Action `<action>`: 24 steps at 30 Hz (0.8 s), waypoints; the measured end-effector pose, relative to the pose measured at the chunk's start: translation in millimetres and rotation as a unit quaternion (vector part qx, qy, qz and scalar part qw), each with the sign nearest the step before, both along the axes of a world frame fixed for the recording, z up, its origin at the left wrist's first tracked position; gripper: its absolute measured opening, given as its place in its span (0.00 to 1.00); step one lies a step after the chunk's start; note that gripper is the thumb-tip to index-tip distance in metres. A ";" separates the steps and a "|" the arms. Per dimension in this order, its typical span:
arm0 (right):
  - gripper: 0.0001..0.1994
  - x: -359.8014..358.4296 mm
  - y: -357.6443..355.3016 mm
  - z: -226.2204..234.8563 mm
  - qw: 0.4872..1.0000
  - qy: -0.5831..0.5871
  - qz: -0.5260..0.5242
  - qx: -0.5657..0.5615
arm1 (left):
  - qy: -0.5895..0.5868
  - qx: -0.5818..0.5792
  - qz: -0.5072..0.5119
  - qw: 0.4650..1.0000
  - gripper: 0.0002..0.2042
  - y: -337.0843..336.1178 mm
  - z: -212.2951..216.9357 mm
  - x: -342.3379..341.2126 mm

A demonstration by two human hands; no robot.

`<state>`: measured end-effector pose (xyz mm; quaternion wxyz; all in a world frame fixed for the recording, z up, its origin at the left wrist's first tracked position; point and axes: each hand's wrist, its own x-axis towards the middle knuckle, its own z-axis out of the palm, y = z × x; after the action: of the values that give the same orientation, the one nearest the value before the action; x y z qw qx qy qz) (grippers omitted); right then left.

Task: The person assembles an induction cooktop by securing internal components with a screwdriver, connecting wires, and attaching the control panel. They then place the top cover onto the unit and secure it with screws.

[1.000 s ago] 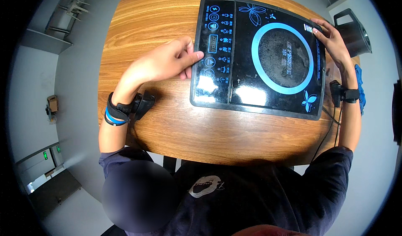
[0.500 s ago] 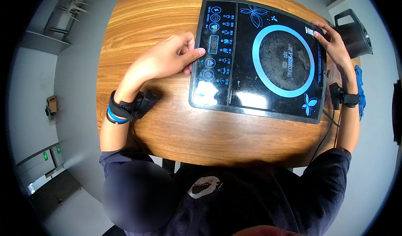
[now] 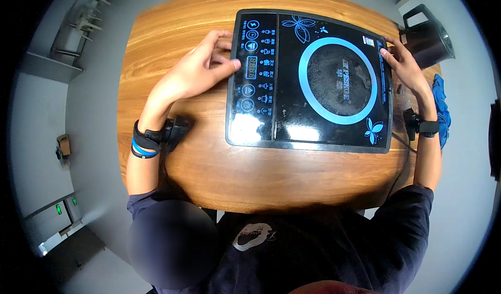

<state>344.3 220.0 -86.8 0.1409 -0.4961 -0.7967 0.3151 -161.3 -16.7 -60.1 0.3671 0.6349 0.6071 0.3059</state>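
Observation:
A black induction cooker [image 3: 313, 132] with a blue ring, blue flower prints and a button panel along its left side is on the wooden table. My left hand [image 3: 195, 69] is at its left edge, thumb on the rim and fingers bent against the side; the fingertips are partly hidden. On the opposite edge, my right hand [image 3: 409, 72] has its thumb on the top and its fingers around the far right corner. Whether the cooker's underside rests fully on the table cannot be seen. Both wrists carry black strapped devices.
A dark kettle [image 3: 425, 46] with a large handle stands beyond my right hand. Blue cloth [image 3: 440, 103] lies at the table's right edge, beside my right forearm. A black cord [image 3: 401, 176] runs along the right side of the wooden table [image 3: 261, 176].
In the picture the cooker has shifted slightly left, with both hands keeping to its edges. The view has shifted a little too. My left fingers are less curled than before.

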 end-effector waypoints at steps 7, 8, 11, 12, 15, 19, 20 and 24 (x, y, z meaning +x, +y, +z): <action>0.30 -10.7 -4.2 -2.5 0.996 0.082 0.015 -0.021 | 0.085 0.025 0.041 0.995 0.33 64.4 -16.3 -3.2; 0.29 -11.8 -5.1 -4.1 0.995 0.096 0.016 -0.020 | 0.116 0.019 0.042 0.992 0.33 70.8 -18.6 -5.8; 0.29 -9.6 -9.9 -6.1 0.995 0.095 0.018 0.006 | 0.070 0.030 0.032 0.997 0.32 73.0 -15.9 -3.6; 0.29 -8.8 -10.3 -7.1 0.995 0.101 0.025 0.010 | 0.056 0.025 0.032 0.998 0.32 72.5 -13.6 -2.1; 0.29 -15.8 -17.3 -4.7 0.996 0.070 0.021 0.046 | 0.049 0.023 0.039 0.998 0.33 67.4 -16.6 -4.3; 0.30 -15.0 -25.0 -0.3 0.997 0.053 0.020 0.054 | 0.008 0.017 0.043 0.999 0.32 65.5 -19.5 -0.4; 0.30 -13.3 -27.4 -0.9 0.997 0.051 0.017 0.055 | 0.000 0.015 0.043 0.999 0.32 66.0 -19.2 1.2; 0.31 -11.3 -27.8 -6.5 0.996 0.054 0.023 0.072 | 0.036 0.028 0.051 0.998 0.31 61.2 -16.5 5.2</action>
<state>333.0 192.1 -93.3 0.2119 -0.4485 -0.8195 0.2869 -156.1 44.5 -76.6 0.3115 0.6238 0.6425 0.3178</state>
